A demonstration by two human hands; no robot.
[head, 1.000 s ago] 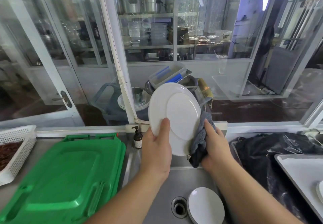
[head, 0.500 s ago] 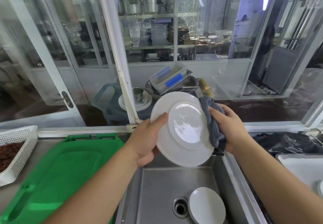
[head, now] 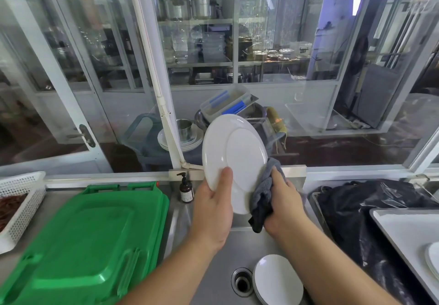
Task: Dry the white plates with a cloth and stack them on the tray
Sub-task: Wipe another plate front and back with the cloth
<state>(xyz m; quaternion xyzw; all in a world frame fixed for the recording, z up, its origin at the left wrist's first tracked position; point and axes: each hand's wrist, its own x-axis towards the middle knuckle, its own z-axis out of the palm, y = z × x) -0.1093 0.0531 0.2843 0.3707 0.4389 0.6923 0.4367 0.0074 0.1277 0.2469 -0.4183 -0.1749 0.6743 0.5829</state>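
Above the steel sink (head: 213, 252), the left hand (head: 212, 212) grips a round white ceramic plate (head: 234, 162) upright; the right hand (head: 283, 206) clutches a grey cloth (head: 262, 197) against its rim.

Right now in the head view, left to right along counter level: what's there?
White perforated plastic basket → green plastic lid → brown pump bottle → left hand holding the white round plate → grey cloth in the right hand → black plastic bag → white tray.
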